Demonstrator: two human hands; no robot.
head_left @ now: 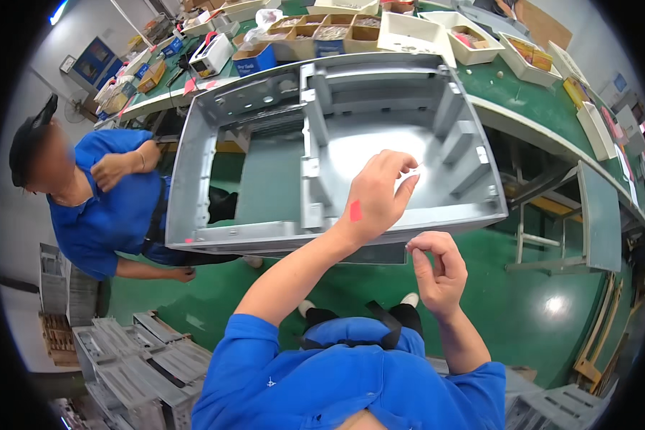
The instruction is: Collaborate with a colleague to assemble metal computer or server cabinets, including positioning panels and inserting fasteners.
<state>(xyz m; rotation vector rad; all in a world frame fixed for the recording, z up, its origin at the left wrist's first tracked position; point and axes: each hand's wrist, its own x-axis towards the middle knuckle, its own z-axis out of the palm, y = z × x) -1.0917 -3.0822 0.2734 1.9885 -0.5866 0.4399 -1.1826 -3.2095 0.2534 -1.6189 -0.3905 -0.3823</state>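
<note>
A large grey metal cabinet frame lies open side up in front of me, with a solid panel on its right part and an opening on its left. Over the right part reaches my left hand, its thumb and forefinger closed on a small white piece whose kind I cannot make out. A red sticker is on the back of that hand. Just outside the frame's near edge, my right hand is held up with curled fingers and thumb pinched together; anything in the pinch is too small to name.
A co-worker in blue stands at the left beside the frame. Behind it runs a green workbench with part boxes and white trays. Grey metal parts are stacked at lower left; a grey panel stand is at right.
</note>
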